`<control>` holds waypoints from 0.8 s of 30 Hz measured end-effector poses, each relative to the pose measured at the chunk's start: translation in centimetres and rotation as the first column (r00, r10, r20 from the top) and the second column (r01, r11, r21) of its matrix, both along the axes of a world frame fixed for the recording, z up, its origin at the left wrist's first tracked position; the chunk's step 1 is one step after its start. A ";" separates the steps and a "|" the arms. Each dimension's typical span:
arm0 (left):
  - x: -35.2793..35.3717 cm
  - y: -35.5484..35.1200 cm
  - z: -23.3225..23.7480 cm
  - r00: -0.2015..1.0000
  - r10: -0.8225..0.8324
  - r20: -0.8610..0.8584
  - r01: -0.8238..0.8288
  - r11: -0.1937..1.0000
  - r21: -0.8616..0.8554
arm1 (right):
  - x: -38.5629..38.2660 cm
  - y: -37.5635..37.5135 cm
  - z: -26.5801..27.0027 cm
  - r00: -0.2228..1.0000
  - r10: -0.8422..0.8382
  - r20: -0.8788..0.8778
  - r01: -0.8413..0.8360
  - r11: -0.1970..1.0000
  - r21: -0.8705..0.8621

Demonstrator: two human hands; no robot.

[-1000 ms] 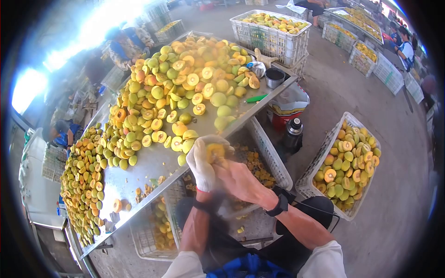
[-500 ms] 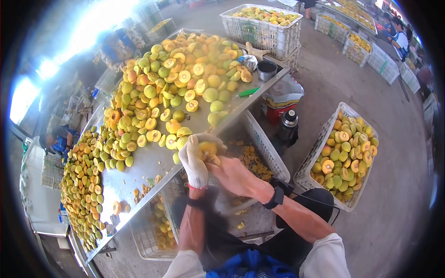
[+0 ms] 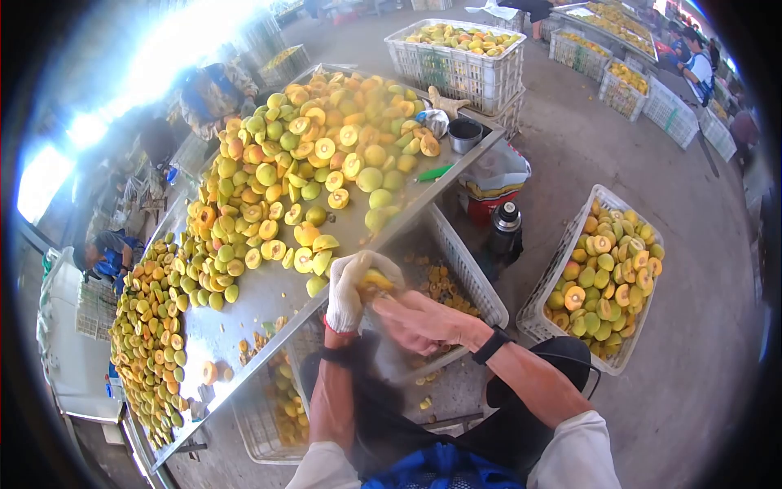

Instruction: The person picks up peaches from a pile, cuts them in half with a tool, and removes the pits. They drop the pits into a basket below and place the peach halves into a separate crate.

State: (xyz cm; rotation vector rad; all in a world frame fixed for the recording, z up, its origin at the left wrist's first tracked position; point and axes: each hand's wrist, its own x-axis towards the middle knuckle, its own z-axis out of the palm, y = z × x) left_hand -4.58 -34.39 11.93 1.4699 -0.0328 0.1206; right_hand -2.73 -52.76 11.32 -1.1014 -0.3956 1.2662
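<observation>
- One fruit half [image 3: 376, 281], yellow-orange with its cut face up, sits in the gloved left hand [image 3: 349, 285]. It is held just off the near edge of the metal table [image 3: 244, 303] and above a white crate [image 3: 476, 281] with scraps in it.
- The left hand's fingers are wrapped round the rounded skin side, clamped on the fruit half.
- The bare right hand [image 3: 415, 322] presses in against the cut face from the near side, fingers bunched. Motion blur hides whether they pinch a tool or only the flesh, so I cannot tell its grip. A dark band [image 3: 491, 345] sits on that wrist.
- Judged from its look, the fruit half is light, soft-fleshed and wet on the cut face, so slippery there and easy to bruise. The skin side is the drier, firmer place to hold, cupped in the palm as it is here, and the cloth glove should add friction.
- Many more halves and whole green-yellow fruits are heaped over the far and left parts of the table.
- A second crate [image 3: 542, 322] of halves stands on the floor to the right, and a dark flask [image 3: 505, 228] stands between the two crates.
- A green-handled tool [image 3: 436, 172] and a metal cup [image 3: 465, 134] lie at the far corner of the table, well apart from both hands.
</observation>
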 end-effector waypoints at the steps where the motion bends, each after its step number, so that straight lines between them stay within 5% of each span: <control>1: 0.2 -0.1 -0.1 1.000 0.000 -0.005 0.000 1.000 -0.023 | 0.1 0.0 -0.3 1.000 -0.013 -0.017 0.013 1.000 0.022; 6: 0.7 -1.1 -0.8 0.998 0.016 -0.059 -0.032 0.955 -0.296 | -1.1 0.8 -0.5 0.989 -0.147 -0.022 0.148 0.987 0.059; 10: 1.1 -2.5 -0.6 0.976 0.052 -0.212 -0.175 0.767 -0.617 | -1.8 1.9 -0.9 0.948 -0.307 0.082 0.301 0.950 0.079; 13: 1.8 -2.6 -1.3 0.964 0.047 -0.263 -0.213 0.730 -0.650 | -2.2 2.7 -1.4 0.853 -0.426 0.303 0.433 0.900 0.044; 14: 1.6 -2.7 -1.2 0.972 0.016 -0.235 -0.166 0.753 -0.636 | -1.8 3.7 -4.4 0.568 -0.496 0.656 0.484 0.847 0.222; 17: 1.4 -3.7 0.2 0.927 0.161 -0.338 -0.332 0.772 -0.542 | -2.5 3.2 -3.3 0.525 -0.527 0.668 0.556 0.807 0.200; 20: 1.9 -1.6 -2.8 0.944 0.168 -0.284 -0.324 0.639 -0.698 | -3.0 2.6 -2.9 0.354 -0.444 0.823 0.559 0.806 0.194; 24: 0.7 0.0 0.3 0.789 0.566 -0.238 -0.612 0.689 -0.390 | -3.4 1.4 -2.0 0.177 -0.369 0.913 0.549 0.807 0.219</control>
